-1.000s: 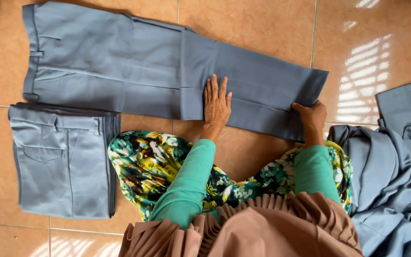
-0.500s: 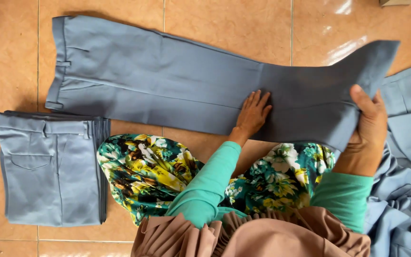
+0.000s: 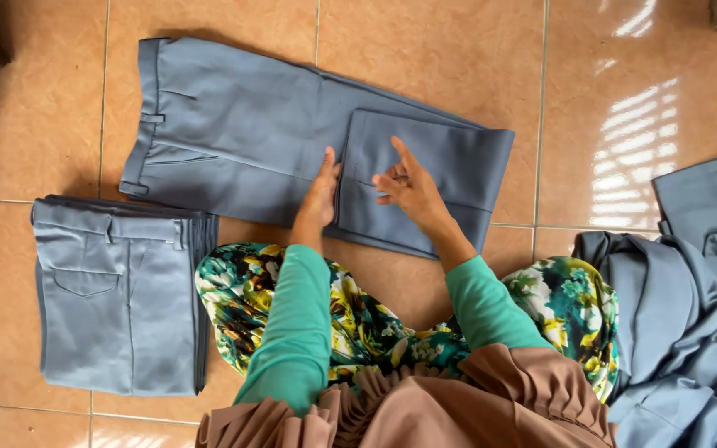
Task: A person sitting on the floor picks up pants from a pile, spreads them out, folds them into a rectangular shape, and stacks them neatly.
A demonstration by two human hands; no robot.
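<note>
Grey trousers are laid on the tiled floor at upper centre, leg folded over. Left hand is pressed flat on the fold; right hand is held open above it. A folded stack is seen at lower left.

Support: tiled floor, orange-brown, glossy. On it: grey-blue trousers, legs folded back; folded trouser stack at left; loose grey-blue garment heap at right.

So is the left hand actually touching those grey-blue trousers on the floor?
Touching. The head view shows the left hand lying flat on the trousers, fingers pressed down right at the edge of the folded-over leg.
</note>
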